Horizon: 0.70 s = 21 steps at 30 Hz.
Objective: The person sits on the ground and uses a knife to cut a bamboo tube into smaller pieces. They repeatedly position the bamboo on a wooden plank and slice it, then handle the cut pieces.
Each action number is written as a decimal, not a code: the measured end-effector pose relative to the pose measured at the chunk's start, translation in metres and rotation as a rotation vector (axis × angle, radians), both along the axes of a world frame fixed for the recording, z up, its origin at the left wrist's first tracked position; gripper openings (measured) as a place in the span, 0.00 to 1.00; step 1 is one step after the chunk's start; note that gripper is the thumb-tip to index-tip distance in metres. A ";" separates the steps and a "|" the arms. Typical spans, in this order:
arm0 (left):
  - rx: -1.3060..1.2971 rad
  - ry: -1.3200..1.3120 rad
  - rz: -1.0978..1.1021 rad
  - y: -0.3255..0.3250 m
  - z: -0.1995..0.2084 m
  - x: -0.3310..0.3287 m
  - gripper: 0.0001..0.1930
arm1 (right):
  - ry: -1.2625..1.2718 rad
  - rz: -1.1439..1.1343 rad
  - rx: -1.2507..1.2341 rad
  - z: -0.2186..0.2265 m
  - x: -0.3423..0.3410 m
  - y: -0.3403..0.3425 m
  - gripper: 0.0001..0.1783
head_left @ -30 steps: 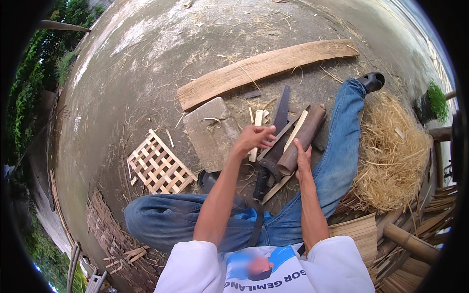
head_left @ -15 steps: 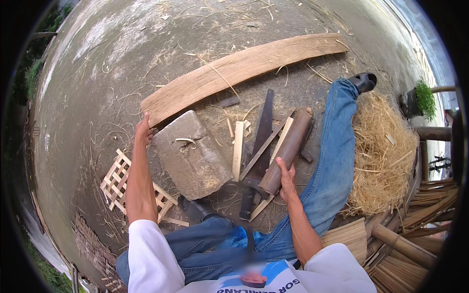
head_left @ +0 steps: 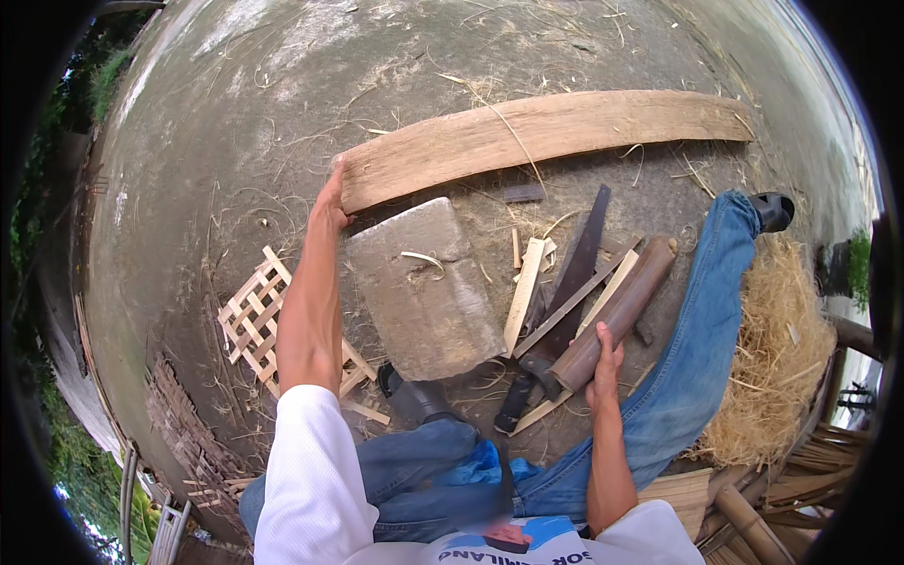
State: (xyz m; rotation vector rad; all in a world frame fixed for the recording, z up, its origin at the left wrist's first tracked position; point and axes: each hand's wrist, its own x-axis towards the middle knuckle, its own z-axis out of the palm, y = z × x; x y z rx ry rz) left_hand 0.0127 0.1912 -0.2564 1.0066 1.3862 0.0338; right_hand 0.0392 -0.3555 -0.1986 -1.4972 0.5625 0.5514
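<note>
A long, rough wooden board (head_left: 556,132) lies across the ground on the far side. My left hand (head_left: 331,202) reaches out to its left end, fingers closed around that edge. On the right, a brown, rounded length of what looks like bamboo (head_left: 617,315) slants over a handsaw (head_left: 576,264) and thin wooden strips. My right hand (head_left: 605,367) grips its near part, thumb on top and the other fingers partly hidden. Between my arms sits a grey stone block (head_left: 424,301), a curled shaving (head_left: 424,259) on top of it.
Beside my left forearm lies a woven lattice of strips (head_left: 250,315). My right leg (head_left: 692,330) stretches out along the right, with a heap of straw-like shavings (head_left: 782,348) past it. Bamboo poles (head_left: 749,518) stand near the lower right. Loose shavings litter the ground.
The whole view has shifted, so the scene sits farther right. My left hand has slid from the board's near corner up along its end edge. My right hand keeps its hold.
</note>
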 end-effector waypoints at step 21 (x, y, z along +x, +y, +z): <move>1.265 0.338 -1.334 -0.002 0.032 -0.003 0.76 | -0.001 0.063 -0.028 0.002 0.001 0.000 0.44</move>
